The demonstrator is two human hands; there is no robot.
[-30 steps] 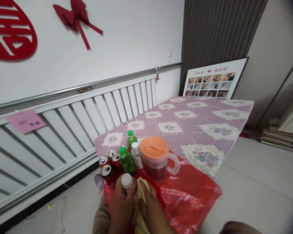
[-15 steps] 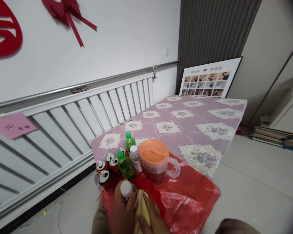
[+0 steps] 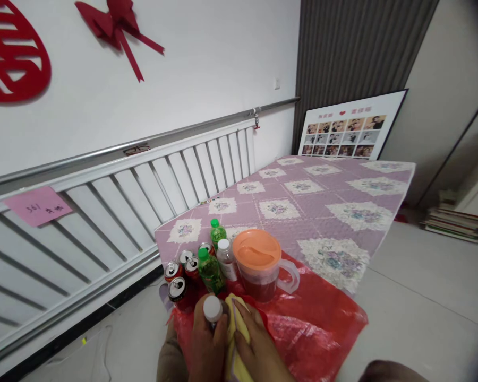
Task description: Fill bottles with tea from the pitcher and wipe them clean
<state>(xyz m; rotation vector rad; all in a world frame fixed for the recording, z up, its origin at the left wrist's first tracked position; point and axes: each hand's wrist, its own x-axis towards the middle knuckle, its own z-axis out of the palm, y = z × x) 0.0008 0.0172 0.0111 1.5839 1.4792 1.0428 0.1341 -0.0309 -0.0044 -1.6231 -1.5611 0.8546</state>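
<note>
Near the table's front edge my left hand [image 3: 207,339] is wrapped round a clear bottle with a white cap [image 3: 212,309]. My right hand [image 3: 258,339] presses a folded yellow cloth [image 3: 236,329] with a purple edge against the bottle's right side. Most of the bottle is hidden by my fingers and the cloth. Beneath both hands lie a red plastic sheet [image 3: 322,323] and part of a red dish-like thing [image 3: 263,317]. Just beyond stand a green-capped bottle [image 3: 211,273], a white-capped bottle [image 3: 227,260] and a clear pitcher with an orange lid [image 3: 257,249].
Several open drink cans [image 3: 177,289] stand at the left, with another green bottle [image 3: 218,233] behind. A purple flowered cloth [image 3: 279,209] covers the table. A white radiator [image 3: 143,199] runs along the wall. A photo board [image 3: 342,132] leans at the back.
My right hand and the yellow cloth have moved up along the bottle's side. The whole view has shifted slightly, and my left hand keeps its hold.
</note>
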